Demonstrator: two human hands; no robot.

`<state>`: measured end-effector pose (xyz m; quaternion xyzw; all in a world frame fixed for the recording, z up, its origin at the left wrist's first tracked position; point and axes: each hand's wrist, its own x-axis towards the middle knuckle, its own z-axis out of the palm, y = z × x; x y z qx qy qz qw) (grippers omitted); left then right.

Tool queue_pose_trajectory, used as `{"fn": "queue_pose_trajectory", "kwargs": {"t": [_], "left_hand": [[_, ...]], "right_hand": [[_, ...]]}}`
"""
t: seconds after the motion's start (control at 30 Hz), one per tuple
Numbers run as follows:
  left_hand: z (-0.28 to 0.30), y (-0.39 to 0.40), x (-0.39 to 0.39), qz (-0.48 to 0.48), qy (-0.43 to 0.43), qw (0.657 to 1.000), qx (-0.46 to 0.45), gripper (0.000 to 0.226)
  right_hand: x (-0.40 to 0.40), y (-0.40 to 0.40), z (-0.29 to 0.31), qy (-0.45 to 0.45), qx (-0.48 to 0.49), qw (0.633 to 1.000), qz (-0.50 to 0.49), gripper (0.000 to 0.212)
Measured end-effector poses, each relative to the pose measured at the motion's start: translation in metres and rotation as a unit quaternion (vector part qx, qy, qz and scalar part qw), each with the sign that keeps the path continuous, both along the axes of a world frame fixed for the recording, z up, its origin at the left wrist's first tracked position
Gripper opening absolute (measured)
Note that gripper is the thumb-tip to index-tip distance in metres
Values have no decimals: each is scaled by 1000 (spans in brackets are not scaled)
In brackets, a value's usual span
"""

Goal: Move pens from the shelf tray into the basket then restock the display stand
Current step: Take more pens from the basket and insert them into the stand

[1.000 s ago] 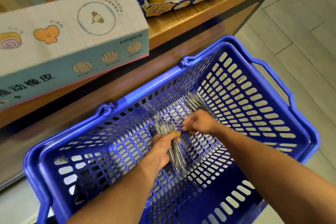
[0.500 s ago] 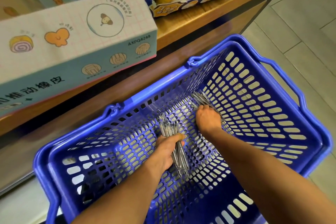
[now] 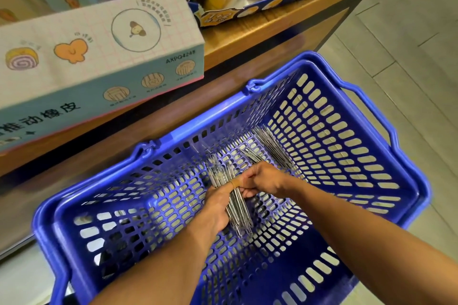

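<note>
Pen bundle [image 3: 229, 190] sat inside the blue basket [image 3: 366, 208], mid-floor, tips pointing toward the person. L hand [image 3: 218, 208] had fingers curled round the bundle from the left. R hand [image 3: 266, 181] pinched the same bundle at its upper part, fingers narrow and curled. More loose pens [image 3: 271, 146] lay on the basket floor toward the far R corner, apart from the hands. Eraser display box [image 3: 99, 57] stood on the wooden shelf [image 3: 247, 39] beyond the basket.
</note>
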<state>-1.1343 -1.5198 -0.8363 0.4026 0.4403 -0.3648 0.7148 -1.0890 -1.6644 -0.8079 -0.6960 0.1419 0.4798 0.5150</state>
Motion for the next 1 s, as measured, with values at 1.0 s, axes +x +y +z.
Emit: {"fn": "queue_pose_trajectory", "kwargs": {"t": [1.0], "left_hand": [[33,26,-12,-77,-9,997,10,26]], "right_hand": [[-4,2,43,32,-74,996,25,19]]}}
